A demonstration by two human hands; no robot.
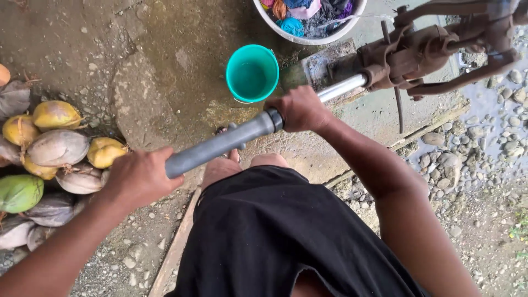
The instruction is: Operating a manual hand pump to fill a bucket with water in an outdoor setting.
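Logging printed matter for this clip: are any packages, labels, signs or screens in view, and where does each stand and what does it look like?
None in view. The teal bucket, white basin of clothes, rusty hand pump and grey pump handle gripped by the left hand and right hand show no label.

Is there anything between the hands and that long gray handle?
No. Both the left hand and the right hand already grip the gray pump handle directly, with nothing visible between.
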